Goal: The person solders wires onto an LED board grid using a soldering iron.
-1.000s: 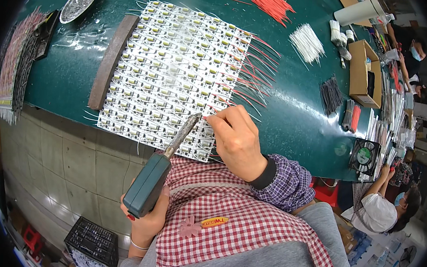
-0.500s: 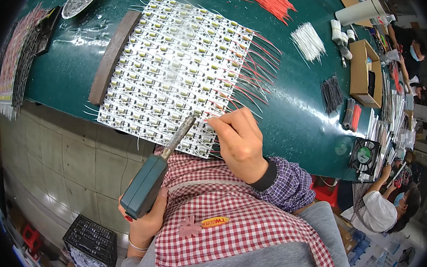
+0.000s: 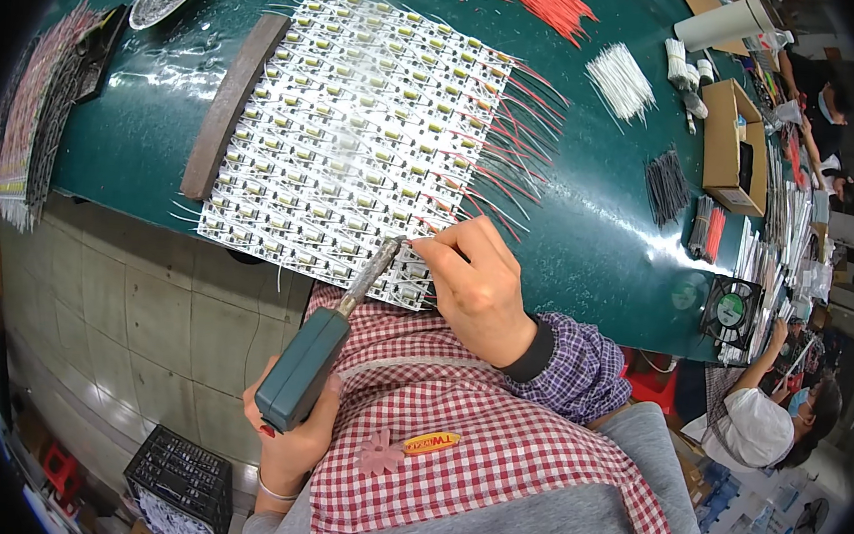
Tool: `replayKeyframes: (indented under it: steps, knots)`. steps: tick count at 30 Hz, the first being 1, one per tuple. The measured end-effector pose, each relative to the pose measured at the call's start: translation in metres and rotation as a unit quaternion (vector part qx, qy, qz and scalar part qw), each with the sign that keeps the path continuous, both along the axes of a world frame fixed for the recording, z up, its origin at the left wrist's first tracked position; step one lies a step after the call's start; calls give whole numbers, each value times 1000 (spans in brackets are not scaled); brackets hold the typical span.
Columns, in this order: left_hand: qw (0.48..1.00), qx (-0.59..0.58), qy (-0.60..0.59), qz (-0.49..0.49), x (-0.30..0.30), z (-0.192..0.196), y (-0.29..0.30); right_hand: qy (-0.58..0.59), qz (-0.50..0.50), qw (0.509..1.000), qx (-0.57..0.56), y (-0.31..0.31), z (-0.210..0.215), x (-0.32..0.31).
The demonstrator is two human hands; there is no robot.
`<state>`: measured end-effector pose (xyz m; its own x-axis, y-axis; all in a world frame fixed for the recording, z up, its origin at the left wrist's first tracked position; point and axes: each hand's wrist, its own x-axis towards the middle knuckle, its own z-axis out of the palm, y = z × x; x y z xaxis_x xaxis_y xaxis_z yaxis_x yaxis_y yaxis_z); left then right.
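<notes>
My left hand (image 3: 301, 433) is wrapped round the dark green housing of a soldering iron (image 3: 305, 366). Its metal tip points up and right and meets the white panel of small circuit boards (image 3: 327, 129) close to my right fingertips. Thumb and forefinger of my right hand (image 3: 482, 289) are pinched together at the panel's lower right, on what looks like a thin wire; the fingers mostly hide it. Red and white wires (image 3: 506, 158) stick out along the panel's right edge, farther up from my right hand. Yellow and black components sit in rows over the boards.
A dark wooden bar (image 3: 234, 111) lies along the panel's left edge. Bundles of red wires (image 3: 551, 8), white wires (image 3: 621, 83) and black wires (image 3: 666, 186) lie to the right on the green table (image 3: 587, 270). A small fan (image 3: 729, 311) and cardboard box (image 3: 734, 151) stand beyond; co-workers sit farther right.
The soldering iron has moved right and its tip is now right beside my right fingertips. My right hand stays pinched in nearly the same place.
</notes>
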<state>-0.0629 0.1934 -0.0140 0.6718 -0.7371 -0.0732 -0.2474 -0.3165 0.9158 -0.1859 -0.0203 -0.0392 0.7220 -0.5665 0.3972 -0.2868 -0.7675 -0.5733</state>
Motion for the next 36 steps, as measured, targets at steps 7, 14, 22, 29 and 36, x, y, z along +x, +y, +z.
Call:
replayKeyframes:
  steps: [7, 14, 22, 29, 36]
  knots:
    - [997, 1, -58, -42, 2, 3, -2, 2, -8, 1000, -16, 3, 0, 2]
    - [1000, 5, -16, -11, -2, 1, 1, 11, -13, 1000, -24, 4, -1, 3]
    - [999, 9, -14, 49, -9, -4, 17, 8, 4, 1000, -27, 4, -2, 1]
    - [998, 2, 3, 58, -9, 1, 16, -10, 0, 999, -31, 5, -3, 2]
    - [998, 11, -47, 38, -9, 1, 21, -36, -4, 999, -19, 17, 4, -2]
